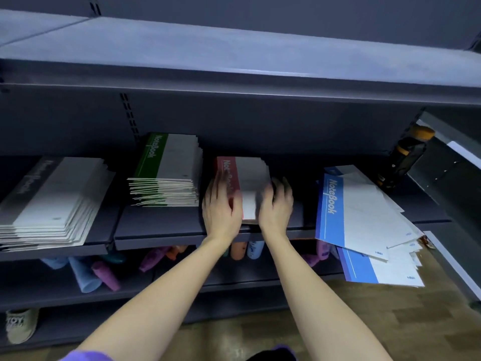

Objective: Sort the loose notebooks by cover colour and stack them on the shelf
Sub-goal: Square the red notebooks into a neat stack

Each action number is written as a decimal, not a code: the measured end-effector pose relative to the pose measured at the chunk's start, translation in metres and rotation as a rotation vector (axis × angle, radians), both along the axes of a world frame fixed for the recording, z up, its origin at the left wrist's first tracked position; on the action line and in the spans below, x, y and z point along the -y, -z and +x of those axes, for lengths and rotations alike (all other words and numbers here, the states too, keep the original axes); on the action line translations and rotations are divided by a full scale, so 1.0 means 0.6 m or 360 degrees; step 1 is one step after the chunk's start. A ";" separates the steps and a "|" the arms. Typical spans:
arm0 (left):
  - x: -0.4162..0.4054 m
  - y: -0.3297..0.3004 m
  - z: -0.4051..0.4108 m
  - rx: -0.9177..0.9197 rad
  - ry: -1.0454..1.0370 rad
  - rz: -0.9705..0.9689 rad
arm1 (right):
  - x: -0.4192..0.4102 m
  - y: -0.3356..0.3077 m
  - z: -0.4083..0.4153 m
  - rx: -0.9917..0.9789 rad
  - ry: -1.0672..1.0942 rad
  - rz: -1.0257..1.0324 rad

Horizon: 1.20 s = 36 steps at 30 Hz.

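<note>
Four groups of notebooks lie on the dark shelf [156, 231]. A grey-banded stack [52, 201] is at the left, a tall green-banded stack [169, 170] beside it. A small red-banded stack [250, 175] sits in the middle. My left hand [221, 207] lies along its left side and my right hand [277, 204] along its right side, fingers fairly straight; both are blurred. Blue-banded notebooks [361, 212] lie in a loose, fanned heap at the right, some hanging over the shelf's front edge.
An empty shelf board [234, 53] runs overhead. Pastel bottles or tubes [104, 274] lie on the lower shelf. A black and orange tool [406, 157] leans at the right end. A beige item marked TOY [20, 325] sits at the bottom left. Wood-look floor [390, 321] shows below.
</note>
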<state>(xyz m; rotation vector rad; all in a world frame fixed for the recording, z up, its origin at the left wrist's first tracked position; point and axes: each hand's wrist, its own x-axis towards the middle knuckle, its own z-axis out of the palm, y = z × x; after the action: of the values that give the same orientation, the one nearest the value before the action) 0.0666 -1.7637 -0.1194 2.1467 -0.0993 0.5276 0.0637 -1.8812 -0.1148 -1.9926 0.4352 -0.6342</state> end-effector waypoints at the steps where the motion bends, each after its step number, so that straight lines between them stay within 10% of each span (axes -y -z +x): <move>1: -0.002 0.001 0.015 0.0010 -0.0012 -0.0016 | -0.003 0.000 0.014 -0.0024 0.0044 0.0001; 18: -0.007 0.014 0.115 0.0054 -0.0018 -0.0917 | 0.000 0.020 0.108 0.0171 0.0144 0.0733; 36: 0.032 0.004 0.130 -0.0099 -0.0399 -0.0916 | 0.018 0.003 0.123 0.0035 0.0015 0.0820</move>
<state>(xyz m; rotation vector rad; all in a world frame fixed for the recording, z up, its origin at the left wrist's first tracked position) 0.1448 -1.7831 -0.1216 1.6136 0.3250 0.5519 0.1378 -1.8917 -0.1167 -1.4933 0.5341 -0.4886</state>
